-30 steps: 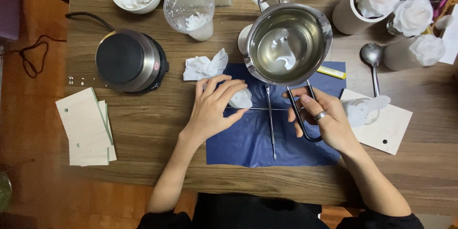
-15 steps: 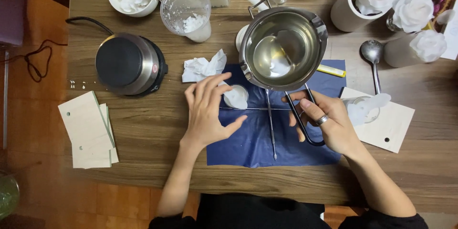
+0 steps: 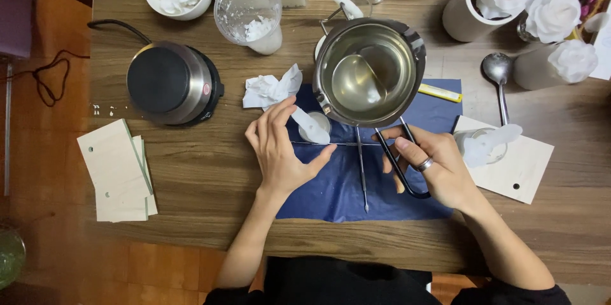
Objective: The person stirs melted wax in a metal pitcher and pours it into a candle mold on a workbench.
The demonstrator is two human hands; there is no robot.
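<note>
The right hand is gripping the black loop handle of a steel melting pot, fingers clenched around it and thumb lying on top, so that the pot is hanging level over the far edge of the blue cloth; the clear liquid inside is lying flat, well below the rim. The left hand is resting flat on the cloth with fingers released and spread, grasping nothing, its fingertips touching a small white cup just beside the pot, apparently to steady it. A thin metal rod is lying across near the cup, crossed by a second pointed tool, perhaps to keep something centred; that cannot be told. The cloth seems to be shielding the wooden counter from drips. A crumpled tissue is sitting near the left hand, and an electric hotplate is standing well apart to the left.
</note>
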